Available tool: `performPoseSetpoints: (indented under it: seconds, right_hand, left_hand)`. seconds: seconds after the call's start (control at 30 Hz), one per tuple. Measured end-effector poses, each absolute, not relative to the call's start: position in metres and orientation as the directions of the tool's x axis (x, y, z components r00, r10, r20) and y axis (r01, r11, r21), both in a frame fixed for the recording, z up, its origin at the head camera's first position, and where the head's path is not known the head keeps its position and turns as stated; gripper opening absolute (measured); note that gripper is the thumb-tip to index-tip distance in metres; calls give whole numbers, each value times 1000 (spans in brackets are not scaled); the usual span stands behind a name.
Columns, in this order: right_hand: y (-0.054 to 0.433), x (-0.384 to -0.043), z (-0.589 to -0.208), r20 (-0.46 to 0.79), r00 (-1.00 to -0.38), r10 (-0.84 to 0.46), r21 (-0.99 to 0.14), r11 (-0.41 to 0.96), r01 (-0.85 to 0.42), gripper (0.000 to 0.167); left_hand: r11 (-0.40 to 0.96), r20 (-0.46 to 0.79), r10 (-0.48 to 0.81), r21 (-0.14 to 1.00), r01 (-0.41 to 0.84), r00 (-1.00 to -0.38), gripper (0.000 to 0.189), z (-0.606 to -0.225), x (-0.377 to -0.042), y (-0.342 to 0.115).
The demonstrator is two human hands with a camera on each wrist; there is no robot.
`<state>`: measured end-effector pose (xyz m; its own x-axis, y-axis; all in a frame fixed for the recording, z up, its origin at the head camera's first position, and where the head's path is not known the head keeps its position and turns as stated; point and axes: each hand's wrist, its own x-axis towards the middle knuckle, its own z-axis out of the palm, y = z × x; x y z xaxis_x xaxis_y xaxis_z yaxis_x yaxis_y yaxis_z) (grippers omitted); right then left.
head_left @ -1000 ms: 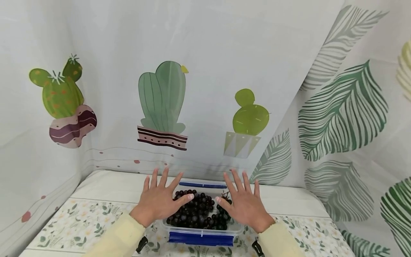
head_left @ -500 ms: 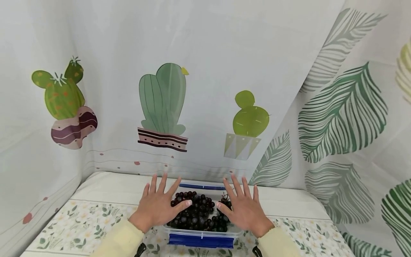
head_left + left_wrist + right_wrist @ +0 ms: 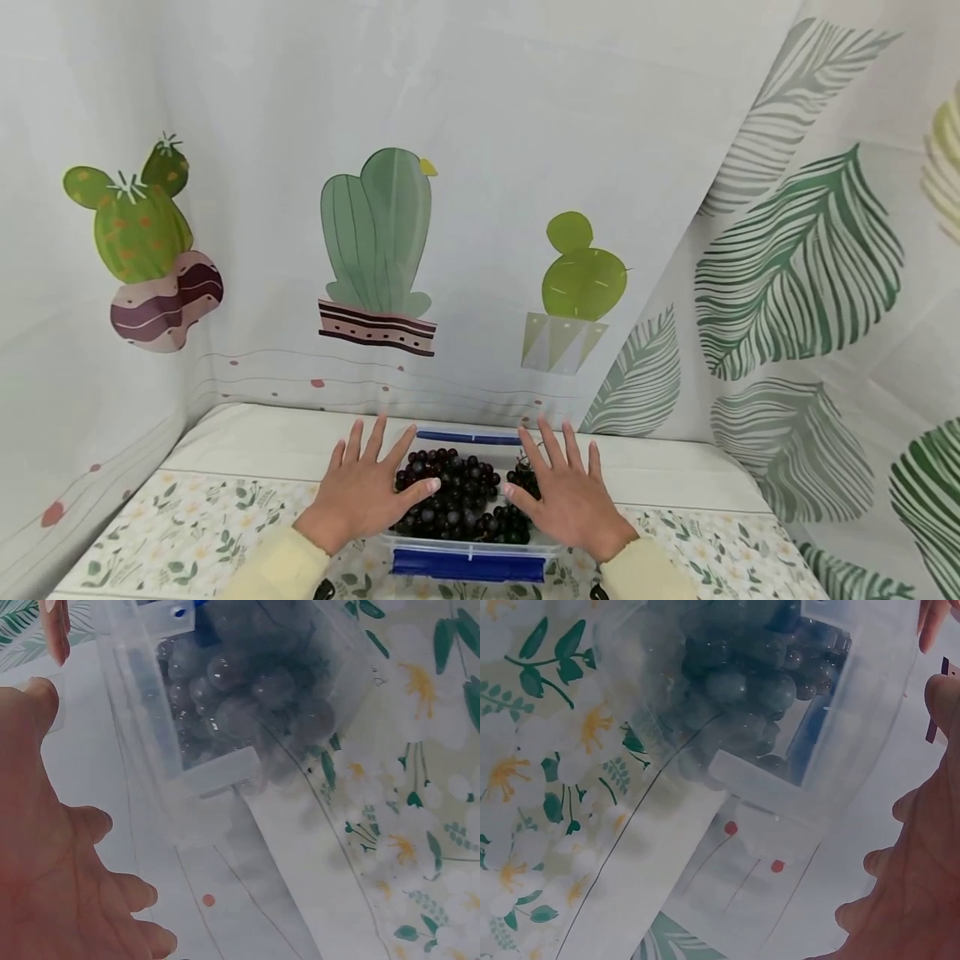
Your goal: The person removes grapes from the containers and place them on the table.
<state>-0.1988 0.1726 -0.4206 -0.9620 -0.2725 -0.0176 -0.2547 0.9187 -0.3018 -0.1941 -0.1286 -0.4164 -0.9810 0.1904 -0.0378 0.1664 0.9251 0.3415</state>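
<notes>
Head view, I've got a clear box (image 3: 471, 547) on the desk (image 3: 202, 517), dark grapes (image 3: 453, 500) inside it. Left hand (image 3: 362, 496) at the box's left side, right hand (image 3: 572, 498) at its right; both grips released, spread wide. Left wrist view: grapes blurry through the box wall, left hand beside it, apart. Right wrist view: I see right hand likewise beside the box.

Between the left hand (image 3: 363, 492) and the right hand (image 3: 573, 496), the container (image 3: 471, 547) looks like smooth, clear plastic, its clips (image 3: 468, 566) opaque blue plastic with a slight sheen. The grapes (image 3: 453, 500) inside have smooth skins with glossy highlights. Behind both wrists, the sleeves (image 3: 281, 565) are matt cloth; beyond the fingertips hangs a matt, faintly creased sheet (image 3: 480, 183).
</notes>
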Motion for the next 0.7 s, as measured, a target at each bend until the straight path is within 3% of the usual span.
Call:
performPoseSetpoints:
  seconds: [0.7]
  right_hand:
    - [176,-199,-434,-41,-952,-305,-285,916,-281,82]
  left_hand:
    - [917,-83,178,376,135,-980,92,-428,-197,-138]
